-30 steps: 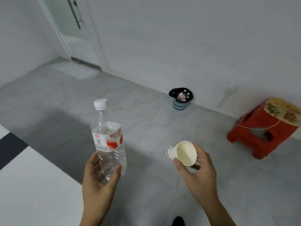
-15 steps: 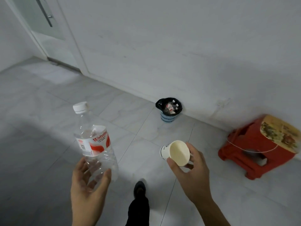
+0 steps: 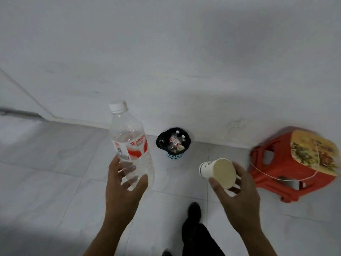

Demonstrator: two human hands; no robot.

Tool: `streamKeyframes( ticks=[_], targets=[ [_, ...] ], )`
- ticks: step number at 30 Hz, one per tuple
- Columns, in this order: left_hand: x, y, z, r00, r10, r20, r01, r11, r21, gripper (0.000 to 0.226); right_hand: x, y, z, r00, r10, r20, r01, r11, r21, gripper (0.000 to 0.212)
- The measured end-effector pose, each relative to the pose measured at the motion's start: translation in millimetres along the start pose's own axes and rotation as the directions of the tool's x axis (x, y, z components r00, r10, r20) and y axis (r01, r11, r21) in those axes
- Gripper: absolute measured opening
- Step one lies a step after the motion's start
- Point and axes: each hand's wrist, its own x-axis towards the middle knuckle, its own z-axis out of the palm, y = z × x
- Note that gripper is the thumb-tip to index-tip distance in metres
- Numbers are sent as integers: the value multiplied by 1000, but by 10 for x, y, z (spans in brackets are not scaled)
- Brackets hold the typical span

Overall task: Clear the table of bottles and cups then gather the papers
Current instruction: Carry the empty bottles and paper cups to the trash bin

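Observation:
My left hand [image 3: 122, 189] grips the lower body of a clear plastic water bottle [image 3: 130, 143] with a white cap and a red-and-white label, held upright. My right hand [image 3: 238, 196] holds a white paper cup [image 3: 217, 171] tipped on its side, its mouth facing me. Ahead on the floor, between the two hands and against the wall, stands a small blue bin [image 3: 173, 145] with a black liner, with bottles and a cup inside. The table and papers are out of view.
A red plastic stool [image 3: 273, 163] with a patterned yellow top lies tipped at the right near the wall. My dark trouser leg and shoe [image 3: 193, 213] step forward on the grey tiled floor. A white wall runs across the back.
I have walked closer to the bin, which now looks larger and nearer. The doorway and table have left the view. Both hands keep their hold.

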Motion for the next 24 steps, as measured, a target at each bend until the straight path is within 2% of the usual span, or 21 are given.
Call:
streamKeyframes(
  ticks=[5, 11, 15, 19, 24],
  targets=[
    [976, -155, 690, 995, -92, 37, 91, 995, 31, 66, 1065, 353, 389, 995, 103, -19, -102, 995, 11, 80],
    [2064, -136, 1199, 977, -213, 9, 212, 976, 56, 65, 2487, 443, 920, 980, 169, 100, -167, 985, -29, 71],
    [2737, -344, 1499, 962, -274, 8, 273, 960, 58, 67, 3204, 578, 1344, 958, 211, 196, -196, 976, -91, 73],
    [3175, -770, 1818, 938, -346, 21, 345, 938, 29, 69, 3576, 1005, 1762, 922, 295, 250, -263, 953, -152, 76],
    [3647, -2009, 2284, 887, -460, 41, 461, 887, -3, 72, 3969, 2228, 2671, 901, 365, 236, -293, 911, -290, 81]
  ],
)
